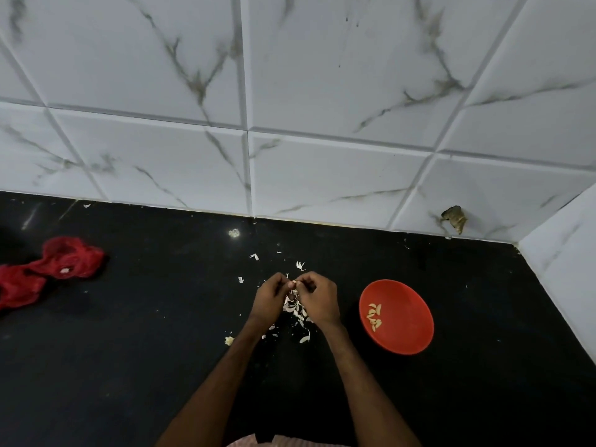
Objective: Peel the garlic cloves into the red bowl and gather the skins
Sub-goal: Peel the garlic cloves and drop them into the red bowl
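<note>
From the head camera we see both forearms reach forward over the black worktop [145, 333], the wrists converging so that the hands meet just above a heap of skins [298, 312]. The left hand [269, 296] and the right hand [317, 300] are both curled, knuckles up, fingertips turned in toward each other. Between them they pinch a pale garlic clove [293, 283], which shows only as a small light patch where the fingertips meet. It is too small and too covered for us to tell which way its long axis runs.

The red bowl [409, 317] stands on the worktop to the right of the right hand, near it but apart. A few peeled cloves [374, 314] lie in its left half, in a loose cluster running from far to near. More bits of skin are scattered on the worktop beyond the hands. Far to the left lies a crumpled red net bag [48, 272]. A white marbled tile wall [322, 91] stands behind.
</note>
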{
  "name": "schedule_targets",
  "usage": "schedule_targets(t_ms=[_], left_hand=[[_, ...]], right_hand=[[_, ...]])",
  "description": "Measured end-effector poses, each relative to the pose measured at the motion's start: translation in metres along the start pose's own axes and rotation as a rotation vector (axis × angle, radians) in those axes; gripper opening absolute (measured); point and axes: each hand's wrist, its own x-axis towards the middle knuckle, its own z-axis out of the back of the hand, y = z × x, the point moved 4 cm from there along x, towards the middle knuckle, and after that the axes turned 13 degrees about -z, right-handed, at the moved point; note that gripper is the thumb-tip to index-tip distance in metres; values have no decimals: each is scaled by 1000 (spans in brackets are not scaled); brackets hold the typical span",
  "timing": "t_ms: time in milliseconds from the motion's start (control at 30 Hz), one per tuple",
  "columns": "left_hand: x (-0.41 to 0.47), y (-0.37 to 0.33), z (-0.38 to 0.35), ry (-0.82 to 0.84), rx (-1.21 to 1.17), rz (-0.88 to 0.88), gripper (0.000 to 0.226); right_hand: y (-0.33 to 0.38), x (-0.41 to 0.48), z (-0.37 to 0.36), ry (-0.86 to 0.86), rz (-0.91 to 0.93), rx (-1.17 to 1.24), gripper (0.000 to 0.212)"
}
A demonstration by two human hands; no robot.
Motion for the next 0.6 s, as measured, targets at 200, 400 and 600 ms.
schedule_targets(t_ms=[200, 400, 600], left_hand=[[2, -7, 2, 15, 31, -65, 20], [5, -7, 2, 23, 56, -94, 17], [1, -9, 6, 7, 95, -126, 19]], right_hand=[[7, 1, 5, 23, 4, 14, 14], [5, 2, 5, 55, -104, 126, 7], [9, -4, 3, 85, -151, 214, 10]])
